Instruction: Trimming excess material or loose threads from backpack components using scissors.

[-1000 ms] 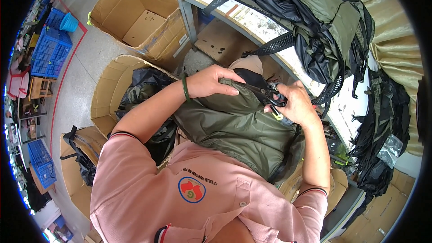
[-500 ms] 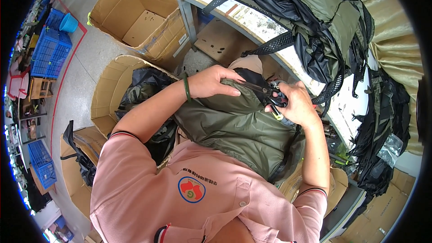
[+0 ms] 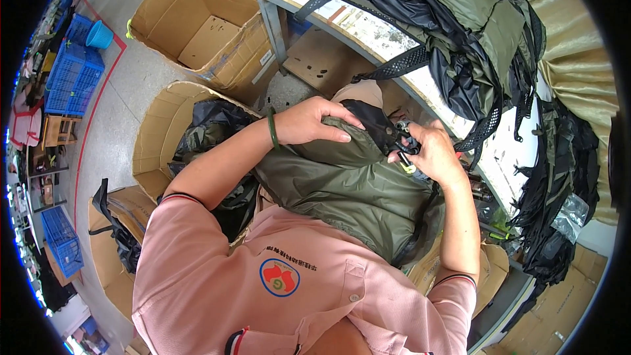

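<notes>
A glossy olive-green fabric piece (image 3: pixel 348 174) with a black section (image 3: pixel 369 118) along its far edge lies over my lap. My left hand (image 3: pixel 312 120) pinches that edge between thumb and fingers. At the right end of the edge, my right hand (image 3: pixel 432 151) is wrapped round dark-handled scissors (image 3: pixel 406 147). Their blades are mostly hidden at the black fabric, so I cannot tell whether they are apart. Something with a yellow-green part (image 3: pixel 407 165) shows just below the right hand.
A white worktable (image 3: pixel 486 158) carries an olive and black bag (image 3: pixel 460 33) with mesh straps. Cardboard boxes stand to the left: one large box (image 3: pixel 154 16) and another (image 3: pixel 150 125) holding dark fabric. Black straps (image 3: pixel 559 190) hang at the right. Blue crates (image 3: pixel 73 69) stand far left.
The scissor blades, seen above the fabric before, are now mostly out of sight at the black section. Both hands keep nearly the same place.
</notes>
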A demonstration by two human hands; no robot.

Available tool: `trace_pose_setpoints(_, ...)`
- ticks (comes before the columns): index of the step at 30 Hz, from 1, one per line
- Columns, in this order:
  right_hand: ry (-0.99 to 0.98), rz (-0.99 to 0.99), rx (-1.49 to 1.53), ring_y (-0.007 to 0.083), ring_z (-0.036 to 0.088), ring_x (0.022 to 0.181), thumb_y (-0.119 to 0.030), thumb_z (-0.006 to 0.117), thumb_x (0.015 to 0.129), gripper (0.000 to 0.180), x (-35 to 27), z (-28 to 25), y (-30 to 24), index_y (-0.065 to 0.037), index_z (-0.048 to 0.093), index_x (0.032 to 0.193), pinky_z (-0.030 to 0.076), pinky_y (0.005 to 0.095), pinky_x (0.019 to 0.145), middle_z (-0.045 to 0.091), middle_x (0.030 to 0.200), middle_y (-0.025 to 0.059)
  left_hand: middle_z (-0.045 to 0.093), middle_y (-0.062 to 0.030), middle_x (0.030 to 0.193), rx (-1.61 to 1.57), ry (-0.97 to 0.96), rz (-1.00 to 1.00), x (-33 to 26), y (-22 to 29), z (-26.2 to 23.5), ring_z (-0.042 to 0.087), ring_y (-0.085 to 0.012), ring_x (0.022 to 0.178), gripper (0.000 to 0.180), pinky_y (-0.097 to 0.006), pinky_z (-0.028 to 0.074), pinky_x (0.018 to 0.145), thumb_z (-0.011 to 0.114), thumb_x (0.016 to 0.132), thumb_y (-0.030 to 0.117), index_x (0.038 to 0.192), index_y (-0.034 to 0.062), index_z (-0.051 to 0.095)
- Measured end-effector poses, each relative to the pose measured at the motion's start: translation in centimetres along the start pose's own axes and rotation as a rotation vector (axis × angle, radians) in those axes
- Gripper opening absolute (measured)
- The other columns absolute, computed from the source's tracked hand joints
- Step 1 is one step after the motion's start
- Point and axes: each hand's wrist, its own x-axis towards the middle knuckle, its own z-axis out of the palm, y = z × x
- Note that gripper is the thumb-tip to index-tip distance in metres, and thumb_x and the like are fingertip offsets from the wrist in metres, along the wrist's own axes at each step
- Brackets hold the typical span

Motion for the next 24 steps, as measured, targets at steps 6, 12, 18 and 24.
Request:
trace_pose_setpoints(6,0.125,0.038,0.676,0.0196,0.058,0.074,-0.028,0.086,0.065,0.046,1.6,1.9,-2.0,-0.003,0.060,0.093,0.047,0.0325,0.068,0.062,0.081,0.0090,0.064,-0.0055,0.107,-0.067,0.030,0.068,0.8,-0.4,0.9,0.057,-0.0124,0.092,0.037,-0.028,0.045,0.087,0.072,0.081,0.011,0.115,0.0045,0.061)
trace_pose_setpoints(12,0.097,-0.042,0.682,0.0050,0.042,0.069,-0.009,0.076,0.078,0.022,3.2,1.2,-3.7,-0.005,0.055,0.084,0.038,0.0232,0.060,0.049,0.071,-0.0048,0.056,-0.0092,0.104,0.323,0.473,0.177,-0.3,2.7,2.3,0.055,-0.0209,0.097,0.043,-0.033,0.044,0.088,0.074,0.075,0.010,0.114,0.0037,0.055)
trace_pose_setpoints(18,0.346,0.133,0.913,0.0037,0.047,0.056,-0.015,0.076,0.080,0.021,2.9,-3.5,-3.7,-0.007,0.057,0.084,0.040,0.0223,0.051,0.051,0.066,-0.0061,0.063,-0.0057,0.076,0.257,0.038,0.496,-5.1,6.8,7.9,0.061,-0.0200,0.067,0.009,-0.033,0.047,0.059,0.071,0.079,0.011,0.083,0.0086,0.064)
trace_pose_setpoints(24,0.777,-0.002,1.084,0.0091,0.051,0.052,-0.021,0.080,0.072,0.029,2.8,-13.3,-7.6,-0.005,0.058,0.083,0.038,0.0245,0.046,0.054,0.065,-0.0021,0.065,-0.0088,0.103,0.075,-0.431,-0.224,-4.2,0.4,11.7,0.061,-0.0169,0.092,0.030,-0.032,0.048,0.082,0.067,0.087,0.021,0.110,0.0020,0.061)
